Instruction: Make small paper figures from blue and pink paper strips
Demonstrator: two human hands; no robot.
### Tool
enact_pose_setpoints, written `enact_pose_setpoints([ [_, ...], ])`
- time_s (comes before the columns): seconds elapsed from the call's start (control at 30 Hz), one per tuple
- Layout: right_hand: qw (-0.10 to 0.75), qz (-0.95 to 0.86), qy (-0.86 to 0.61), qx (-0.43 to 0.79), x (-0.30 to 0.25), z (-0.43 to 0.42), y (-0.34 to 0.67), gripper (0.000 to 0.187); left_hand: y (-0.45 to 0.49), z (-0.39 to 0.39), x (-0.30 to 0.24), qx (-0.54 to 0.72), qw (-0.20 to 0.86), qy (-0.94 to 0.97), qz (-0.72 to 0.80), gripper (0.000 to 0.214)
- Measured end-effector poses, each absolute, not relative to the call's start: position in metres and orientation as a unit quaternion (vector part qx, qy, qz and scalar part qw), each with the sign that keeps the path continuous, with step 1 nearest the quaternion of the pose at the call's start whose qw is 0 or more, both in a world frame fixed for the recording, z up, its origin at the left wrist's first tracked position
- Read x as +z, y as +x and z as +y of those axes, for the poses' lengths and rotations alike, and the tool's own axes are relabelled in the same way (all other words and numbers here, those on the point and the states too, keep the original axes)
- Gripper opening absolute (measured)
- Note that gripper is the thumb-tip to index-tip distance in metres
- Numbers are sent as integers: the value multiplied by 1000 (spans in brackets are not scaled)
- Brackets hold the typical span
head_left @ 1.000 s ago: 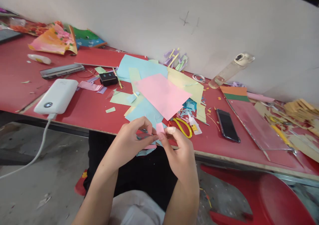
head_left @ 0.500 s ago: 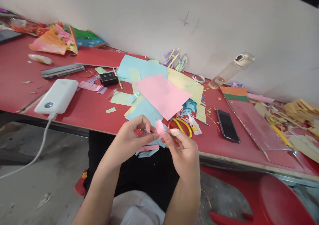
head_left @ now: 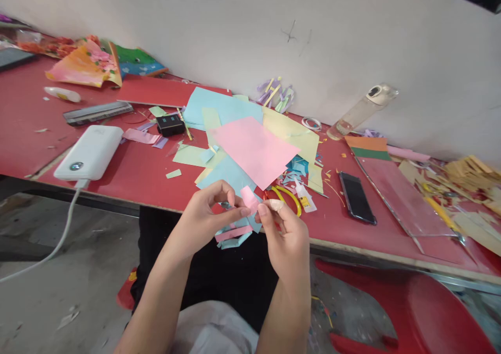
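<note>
Between my two hands, at the table's front edge, is a small folded pink paper strip (head_left: 249, 198). My left hand (head_left: 213, 210) pinches its lower left side between thumb and fingers. From the right, my right hand (head_left: 284, 226) pinches the same strip with thumb and forefinger. Below my hands, pink and blue paper strips (head_left: 234, 235) lie over the dark trousers. Just beyond, a large pink sheet (head_left: 256, 148) rests on blue and yellow paper. Yellow-handled scissors (head_left: 288, 197) and a small glue bottle (head_left: 305, 197) lie right of my right hand.
A white power bank (head_left: 89, 153) with a cable sits at left, near a black box (head_left: 170, 125). To the right are a phone (head_left: 357, 197), a tilted clear bottle (head_left: 362, 111) and a pink-covered board (head_left: 407, 192). A red stool (head_left: 442, 312) stands below the table.
The pink strip has tilted slightly to the left, still pinched. My right hand has shifted a little, and its thumb and forefinger now sit higher beside the strip.
</note>
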State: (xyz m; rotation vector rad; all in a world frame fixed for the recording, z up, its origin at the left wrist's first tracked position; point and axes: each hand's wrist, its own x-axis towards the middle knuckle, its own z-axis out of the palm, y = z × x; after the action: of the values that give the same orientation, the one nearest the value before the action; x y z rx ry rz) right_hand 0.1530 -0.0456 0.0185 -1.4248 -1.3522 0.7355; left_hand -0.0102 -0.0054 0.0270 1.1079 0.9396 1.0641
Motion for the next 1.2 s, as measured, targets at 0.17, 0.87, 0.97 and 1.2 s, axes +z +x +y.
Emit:
enact_pose_setpoints([
  [0.17, 486, -547, -587, 346, 21, -45, 147, 19, -11, -3, 22, 473, 634, 468, 395, 32],
  [0.87, 544, -457, -545, 446, 22, -40, 144, 11, -9, 1, 22, 506, 635, 442, 381, 16],
  [0.97, 532, -465, -536, 462, 19, -39, 147, 11, -11, 2, 20, 510, 604, 492, 365, 8],
  [1.2, 532, -444, -532, 487, 17, -39, 146, 16, -9, -5, 27, 480, 545, 539, 426, 9],
])
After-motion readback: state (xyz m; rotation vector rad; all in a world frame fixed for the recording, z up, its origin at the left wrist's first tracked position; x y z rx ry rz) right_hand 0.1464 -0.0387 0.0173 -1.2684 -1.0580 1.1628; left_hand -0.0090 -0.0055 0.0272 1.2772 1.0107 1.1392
